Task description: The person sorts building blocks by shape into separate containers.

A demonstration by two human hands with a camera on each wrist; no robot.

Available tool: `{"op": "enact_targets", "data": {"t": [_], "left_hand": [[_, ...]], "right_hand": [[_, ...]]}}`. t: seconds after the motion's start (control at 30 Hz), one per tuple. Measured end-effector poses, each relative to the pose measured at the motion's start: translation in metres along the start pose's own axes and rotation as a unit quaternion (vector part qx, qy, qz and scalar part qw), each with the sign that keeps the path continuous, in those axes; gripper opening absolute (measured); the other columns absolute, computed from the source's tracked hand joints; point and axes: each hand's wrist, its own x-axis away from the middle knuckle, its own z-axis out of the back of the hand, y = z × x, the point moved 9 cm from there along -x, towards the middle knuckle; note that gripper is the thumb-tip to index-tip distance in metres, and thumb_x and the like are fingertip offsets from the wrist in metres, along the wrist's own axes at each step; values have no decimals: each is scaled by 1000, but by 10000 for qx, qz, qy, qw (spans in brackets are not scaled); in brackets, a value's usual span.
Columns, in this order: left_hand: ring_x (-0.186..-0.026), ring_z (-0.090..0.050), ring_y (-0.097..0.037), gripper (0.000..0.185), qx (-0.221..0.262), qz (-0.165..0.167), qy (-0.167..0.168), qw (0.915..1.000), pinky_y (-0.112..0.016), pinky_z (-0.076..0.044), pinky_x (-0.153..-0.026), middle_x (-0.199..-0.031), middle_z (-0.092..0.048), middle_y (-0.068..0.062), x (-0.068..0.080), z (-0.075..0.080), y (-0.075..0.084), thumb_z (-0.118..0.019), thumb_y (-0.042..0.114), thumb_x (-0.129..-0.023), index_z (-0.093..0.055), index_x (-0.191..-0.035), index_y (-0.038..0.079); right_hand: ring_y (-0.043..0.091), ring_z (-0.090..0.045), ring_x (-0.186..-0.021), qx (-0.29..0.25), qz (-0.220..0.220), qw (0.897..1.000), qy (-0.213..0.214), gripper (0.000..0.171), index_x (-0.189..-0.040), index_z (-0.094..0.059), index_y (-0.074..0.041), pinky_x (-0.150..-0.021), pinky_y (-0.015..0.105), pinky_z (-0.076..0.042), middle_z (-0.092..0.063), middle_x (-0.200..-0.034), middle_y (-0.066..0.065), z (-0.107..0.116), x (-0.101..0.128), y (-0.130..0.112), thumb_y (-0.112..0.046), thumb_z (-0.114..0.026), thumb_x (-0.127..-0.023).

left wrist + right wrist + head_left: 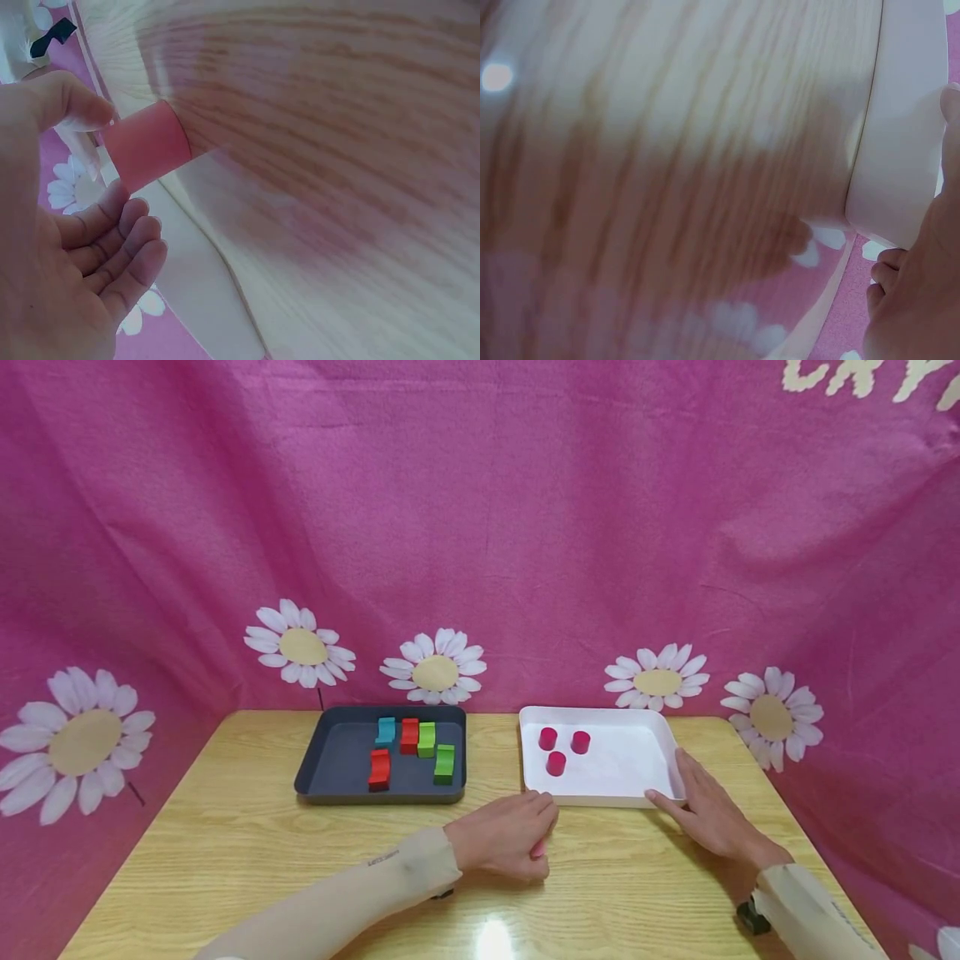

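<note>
My left hand [517, 839] rests on the wooden table just in front of the white tray [660, 793], and it pinches a pink-red cylinder [146, 145] between thumb and fingers; only a sliver of that cylinder [537, 849] shows in the head view. My right hand [708, 814] lies with straight fingers against the white tray's near right corner [896, 142]. Three red cylinders [556, 763] stand in the tray's far left part. A dark grey tray [315, 768] to the left holds a blue block [386, 730], two red blocks [379, 769] and two green blocks [444, 763].
The wooden table [247, 852] is bordered by a pink flowered cloth [480, 527] at the back and both sides. A small black object [752, 917] sits by my right wrist near the table's front right edge.
</note>
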Motion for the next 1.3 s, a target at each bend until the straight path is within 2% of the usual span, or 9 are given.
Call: {"op": "enact_targets", "data": {"t": [0.1,0.43,0.77,1.0,1.17,1.3], "left_hand": [[-88,-47,-7,21,45,-7,-71,10000,-17,-42,-77,-93,-46,8,0,-1,2,-67,31,-92,-50,-99,21],[-92,-48,-6,21,139,-3,-81,9999,-14,-41,-77,-101,-47,6,10,0,3,-68,29,-94,-50,-101,20],[-89,-48,-6,21,367,255,-383,9983,-18,-44,-77,-96,-48,7,21,-10,-5,-68,30,-94,-54,-105,19],[-85,-48,-5,18,292,227,-252,9990,-17,-42,-73,-91,-47,9,33,-9,-6,-69,28,-92,-53,-97,22],[-91,-50,-4,24,487,430,-319,9974,-16,-45,-77,-99,-51,9,46,-4,-10,-70,31,-93,-59,-111,21],[-97,-51,-5,33,573,556,-293,9964,-15,-49,-83,-108,-56,8,52,7,-14,-72,32,-94,-62,-123,19]], "right_hand": [[59,-12,-158,-14,9,10000,-7,108,-170,3,3,-121,79,-15,-6,-174,34,-1,1,0,-60,-57,-106],[58,-12,-158,-22,7,10000,16,108,-170,5,2,-122,78,-14,-5,-175,34,-1,-1,2,-60,-57,-106],[58,-11,-158,-80,29,10000,40,108,-170,7,0,-122,79,-14,-6,-174,34,-2,2,2,-59,-57,-106],[59,-12,-158,-82,35,10000,38,108,-170,5,2,-121,80,-15,-6,-174,35,-1,1,3,-59,-58,-106],[59,-12,-157,-75,58,9999,45,108,-170,5,2,-121,80,-15,-6,-174,35,-1,0,2,-59,-58,-106],[59,-12,-158,-57,60,9999,57,108,-170,6,1,-121,79,-15,-6,-174,34,-1,-1,2,-59,-57,-106]]}}
